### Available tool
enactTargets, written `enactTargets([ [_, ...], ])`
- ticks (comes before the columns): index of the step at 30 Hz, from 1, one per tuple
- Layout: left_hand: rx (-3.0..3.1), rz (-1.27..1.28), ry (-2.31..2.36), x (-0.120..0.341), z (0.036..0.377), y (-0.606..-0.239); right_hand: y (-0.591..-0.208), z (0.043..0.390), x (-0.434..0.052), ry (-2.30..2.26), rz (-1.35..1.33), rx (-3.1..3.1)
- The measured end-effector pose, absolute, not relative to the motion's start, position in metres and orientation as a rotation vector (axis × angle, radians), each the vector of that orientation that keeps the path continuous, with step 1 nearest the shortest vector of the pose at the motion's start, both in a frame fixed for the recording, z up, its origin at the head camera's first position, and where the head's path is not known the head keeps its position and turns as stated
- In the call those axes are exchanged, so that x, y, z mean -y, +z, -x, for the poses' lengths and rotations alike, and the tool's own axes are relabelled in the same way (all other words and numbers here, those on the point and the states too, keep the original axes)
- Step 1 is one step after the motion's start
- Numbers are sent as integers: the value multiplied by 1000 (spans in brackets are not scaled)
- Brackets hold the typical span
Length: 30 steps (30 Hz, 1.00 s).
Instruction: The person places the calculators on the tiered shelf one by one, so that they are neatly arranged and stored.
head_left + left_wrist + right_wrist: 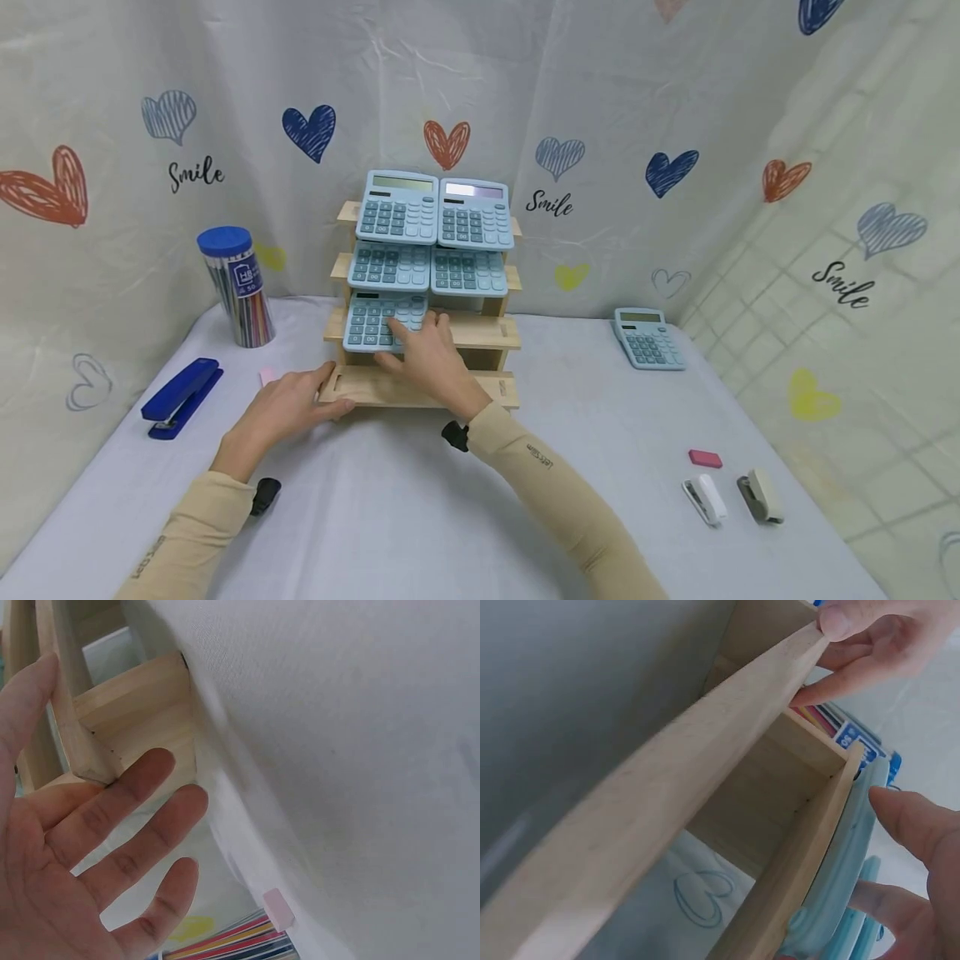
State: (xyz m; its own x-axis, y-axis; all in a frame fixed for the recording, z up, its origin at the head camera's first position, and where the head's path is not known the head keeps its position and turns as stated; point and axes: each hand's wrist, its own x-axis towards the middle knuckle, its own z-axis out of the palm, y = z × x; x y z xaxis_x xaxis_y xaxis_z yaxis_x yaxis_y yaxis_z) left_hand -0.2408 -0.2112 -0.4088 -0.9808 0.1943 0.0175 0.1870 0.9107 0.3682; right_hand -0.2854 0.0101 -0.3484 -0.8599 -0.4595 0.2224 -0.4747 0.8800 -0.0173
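Observation:
A light wooden tiered rack (420, 387) carries light blue calculators, two on each of the upper tiers. A single calculator (363, 321) leans on the left of the third tier. My right hand (437, 362) is over its lower right part, fingertips at its keys and right edge; the right wrist view shows the lower edge of this calculator (844, 855) close by the fingers. With thumb in front and index finger behind, my left hand (288, 404) pinches the left end of the bottom board, its other fingers extended in the left wrist view.
Left of the rack stand a blue-lidded tub of pencils (242, 292) and a blue stapler (182, 398). To the right lie another calculator (649, 340), a pink eraser (705, 458), a white stapler (705, 500) and a beige stapler (761, 496). A printed curtain (480, 100) hangs behind.

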Motion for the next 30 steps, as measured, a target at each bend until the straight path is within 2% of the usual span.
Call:
enactTargets([
  [7, -3054, -294, 574, 211, 240, -407, -355, 285, -47, 259, -723, 2863],
  [12, -3046, -273, 576, 210, 241, -407, -358, 289, -95, 335, -764, 2830],
  [16, -3036, -264, 573, 212, 240, -407, -356, 298, -137, 416, -659, 2905],
  [21, -3031, -254, 570, 212, 239, -406, -351, 327, -197, 438, -407, 3010],
  [30, -3047, -264, 564, 209, 240, -407, -368, 387, -316, 316, -177, 3150],
])
